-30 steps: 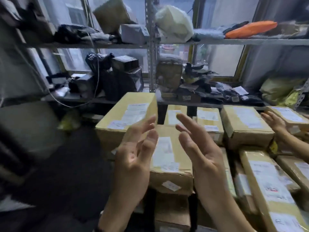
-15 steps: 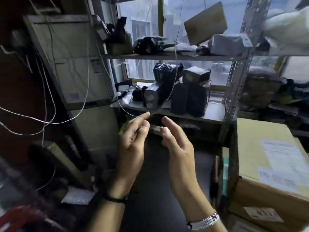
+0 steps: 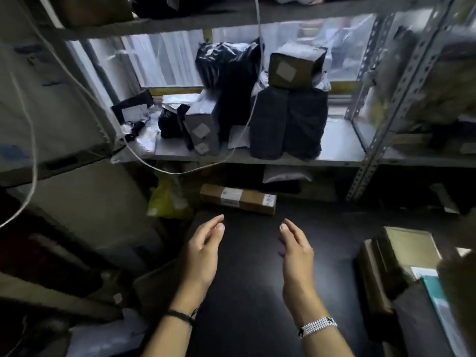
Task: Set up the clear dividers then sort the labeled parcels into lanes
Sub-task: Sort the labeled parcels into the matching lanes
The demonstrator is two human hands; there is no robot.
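My left hand [image 3: 203,253] and my right hand [image 3: 296,251] hover side by side over a dark floor, palms facing each other, fingers straight and holding nothing. Ahead of them a long flat cardboard parcel [image 3: 238,198] with white labels lies on the floor under the metal shelf [image 3: 340,150]. On that shelf stand a black wrapped parcel [image 3: 288,122], a small brown box [image 3: 296,67] on top of it, a black bag [image 3: 229,73] and a grey labeled box [image 3: 203,127]. No clear divider is in sight.
A perforated steel upright [image 3: 381,117] stands at the right of the shelf. White cables [image 3: 180,171] sag across the left side. A yellow bag [image 3: 167,199] lies under the shelf. Cardboard boxes [image 3: 407,251] sit at the lower right, stacked clutter at the left.
The view has swung left, away from the pile of labeled boxes, then tilted down toward the floor. Both hands have dropped lower and spread further apart, still holding nothing.
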